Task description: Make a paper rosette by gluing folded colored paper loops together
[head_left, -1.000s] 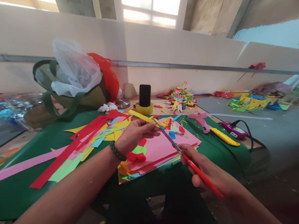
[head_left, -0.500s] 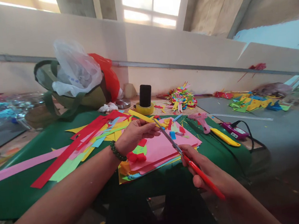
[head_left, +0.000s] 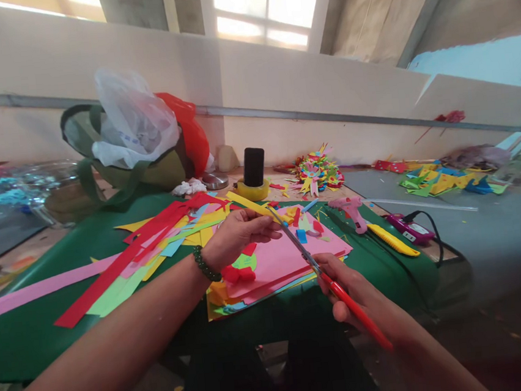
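At the left edge of the frame, a pink strip [head_left: 57, 287] runs across the green-topped counter [head_left: 16, 342]; in the upper left stands a green bag [head_left: 161, 173] holding a white plastic bag [head_left: 140, 124]. Left of centre, red strips [head_left: 106, 267] overlie paler ones. Mid-frame, the left hand [head_left: 237, 238] has its grip pinched on 1 yellow paper strip [head_left: 247, 203], slanting up and left. Behind it, 1 phone [head_left: 254, 166] stands upright. Pink sheets [head_left: 281, 266] lie stacked just below centre. Over them slant red-handled scissors [head_left: 313, 263], tips at the strip's near end; whether they touch, I cannot tell. Right of centre, the right hand [head_left: 359, 287] has its grip wrapped around the handles. Farther right lie 1 pink glue gun [head_left: 350, 210], 1 yellow-handled tool [head_left: 394, 240] and 1 purple device [head_left: 408, 228].
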Tool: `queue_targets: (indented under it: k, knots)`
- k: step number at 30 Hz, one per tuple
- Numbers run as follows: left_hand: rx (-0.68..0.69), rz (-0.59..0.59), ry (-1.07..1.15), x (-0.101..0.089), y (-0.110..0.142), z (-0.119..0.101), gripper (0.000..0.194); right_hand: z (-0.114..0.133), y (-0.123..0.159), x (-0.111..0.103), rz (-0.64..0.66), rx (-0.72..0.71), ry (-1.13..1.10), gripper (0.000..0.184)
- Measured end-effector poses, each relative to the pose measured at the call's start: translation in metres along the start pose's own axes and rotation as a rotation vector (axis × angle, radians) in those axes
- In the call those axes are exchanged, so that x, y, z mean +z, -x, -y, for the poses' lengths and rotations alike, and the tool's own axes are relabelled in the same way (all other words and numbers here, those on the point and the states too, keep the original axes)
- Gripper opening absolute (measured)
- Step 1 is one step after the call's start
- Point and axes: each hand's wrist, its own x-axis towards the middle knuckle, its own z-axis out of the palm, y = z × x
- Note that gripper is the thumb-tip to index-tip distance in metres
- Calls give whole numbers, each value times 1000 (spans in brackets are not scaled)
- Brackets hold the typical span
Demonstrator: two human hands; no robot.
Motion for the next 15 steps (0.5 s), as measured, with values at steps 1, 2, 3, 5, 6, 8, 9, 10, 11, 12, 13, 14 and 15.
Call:
queue_targets:
  k: [1,2,3,5,6,8,9,10,11,12,13,14,15]
  knots:
    - [1,1,6,0,0,0,25,-1,0,0,2,5,-2,97]
    - [1,3,12,0,0,0,25,-1,0,0,0,9,-3,93]
    - [-2,5,15,-1,0,0,26,-2,0,0,-5,14,-2,89]
    - [-9,9,13,-1,0,1,29,-2,-1,1,-21,18,12,84]
    - [-12,12,8,-2,0,1,31,-3,-1,1,-29,17,24,82]
    - [-13,19,-6,-2,-1,2,34,-4,-1,1,-45,11,58,79]
    - [-11,22,-11,-3,-1,3,35,-4,-2,2,-54,4,75,77]
    - [-11,25,-14,-3,-1,3,36,-5,-2,2,-63,-5,91,76]
    - [-12,29,-15,-4,-1,3,37,-5,-2,2,-72,-13,104,74]
    - [-14,30,-16,-4,-1,4,38,-6,-2,2,-76,-20,114,72]
    - [-17,30,-17,-4,-2,4,39,-7,-2,2,-78,-26,121,71]
    - [-20,28,-18,-5,-2,4,40,-8,-3,2,-81,-28,125,69]
    - [-22,26,-20,-5,-2,3,41,-9,-3,2,-84,-30,129,67]
